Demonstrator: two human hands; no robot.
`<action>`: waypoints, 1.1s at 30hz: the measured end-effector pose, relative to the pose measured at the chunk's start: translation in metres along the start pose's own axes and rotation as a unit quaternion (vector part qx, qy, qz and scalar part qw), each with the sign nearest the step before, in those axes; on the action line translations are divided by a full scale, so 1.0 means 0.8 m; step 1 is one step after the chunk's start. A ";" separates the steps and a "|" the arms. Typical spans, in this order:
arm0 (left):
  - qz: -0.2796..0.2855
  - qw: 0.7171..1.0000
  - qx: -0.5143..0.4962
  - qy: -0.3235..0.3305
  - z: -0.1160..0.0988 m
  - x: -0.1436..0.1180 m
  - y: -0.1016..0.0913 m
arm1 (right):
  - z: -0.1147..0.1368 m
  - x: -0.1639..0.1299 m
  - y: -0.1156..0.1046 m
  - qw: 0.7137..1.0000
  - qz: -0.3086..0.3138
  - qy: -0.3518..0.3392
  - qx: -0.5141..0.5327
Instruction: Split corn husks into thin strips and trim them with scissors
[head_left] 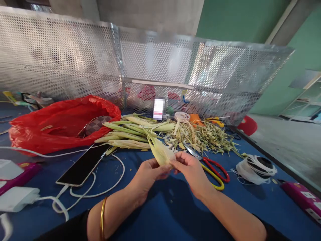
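Both of my hands meet over the blue table, pinching the lower end of a pale green corn husk [160, 150] whose pointed tip leans up and to the left. My left hand [150, 172] grips it from the left, fingers closed. On the other side, the fingers of my right hand [189, 169] are also closed on the husk's edge. Behind it lies a pile of similar husks [130, 132]. Scissors [217, 169] with red and yellow handles rest just right of my right hand, partly hidden by it.
A red plastic bag [55, 124] stands at left, with a black phone [84, 165] and white cables before it. Dry plant scraps [208, 135] are heaped at right, near a spool of white thread [257, 169]. Perforated metal panels [155, 60] close off the back.
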State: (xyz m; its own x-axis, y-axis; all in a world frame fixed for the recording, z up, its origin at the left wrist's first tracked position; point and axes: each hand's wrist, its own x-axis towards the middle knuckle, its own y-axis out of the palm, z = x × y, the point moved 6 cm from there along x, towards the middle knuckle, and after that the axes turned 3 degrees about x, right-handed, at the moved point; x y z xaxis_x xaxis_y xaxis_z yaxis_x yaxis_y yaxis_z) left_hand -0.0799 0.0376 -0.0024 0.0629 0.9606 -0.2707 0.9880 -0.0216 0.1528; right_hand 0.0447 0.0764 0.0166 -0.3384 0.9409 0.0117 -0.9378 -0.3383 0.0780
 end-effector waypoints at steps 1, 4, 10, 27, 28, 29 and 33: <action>-0.026 1.000 -0.003 0.009 0.001 0.002 -0.004 | -0.001 -0.002 0.003 1.000 0.007 0.005 -0.003; -0.051 0.999 -0.002 0.005 0.001 0.006 -0.012 | -0.006 -0.004 0.005 0.999 0.029 0.036 -0.009; -0.030 0.999 0.014 -0.002 -0.003 0.006 -0.012 | -0.019 -0.001 0.002 0.994 0.053 0.091 -0.027; 0.043 0.997 -0.013 -0.058 0.003 0.005 -0.005 | -0.037 -0.009 0.016 0.957 0.158 0.199 0.138; 0.049 0.997 -0.017 -0.063 0.004 0.006 -0.005 | -0.038 -0.010 0.016 0.954 0.161 0.205 0.146; 0.054 0.996 -0.019 -0.068 0.004 0.006 -0.004 | -0.039 -0.010 0.016 0.952 0.163 0.211 0.154; 0.070 0.994 -0.020 -0.076 0.007 0.007 -0.003 | -0.043 -0.011 0.015 0.943 0.166 0.232 0.174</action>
State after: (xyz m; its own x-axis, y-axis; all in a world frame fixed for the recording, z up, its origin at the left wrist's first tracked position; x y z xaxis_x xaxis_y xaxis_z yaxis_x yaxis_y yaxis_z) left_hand -0.0815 0.0413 -0.0098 0.2237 0.8961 -0.3834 0.9618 -0.1395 0.2354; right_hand 0.0337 0.0638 -0.0165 -0.6822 0.6488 -0.3370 -0.7191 -0.5124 0.4694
